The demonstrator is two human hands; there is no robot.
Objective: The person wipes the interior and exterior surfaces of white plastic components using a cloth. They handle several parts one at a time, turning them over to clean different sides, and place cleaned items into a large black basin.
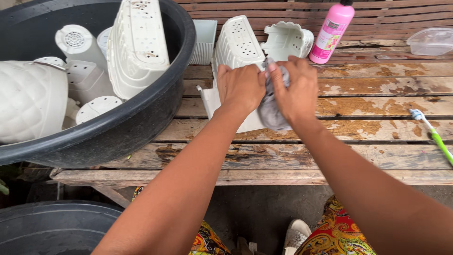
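Observation:
My left hand (240, 87) grips a white rectangular plastic planter (237, 42) that lies upside down on the wooden slat table (368, 101), its perforated bottom facing up. My right hand (297, 87) is closed on a grey cloth (271, 111) and presses it against the planter's near end. Both hands meet over the planter at the middle of the view.
A large black tub (141, 120) at left holds several white plastic pots and planters. Behind stand a small ribbed white pot (204, 42), a scalloped white pot (288, 40), a pink bottle (331, 30) and a clear container (432, 41). A green toothbrush (436, 137) lies at right.

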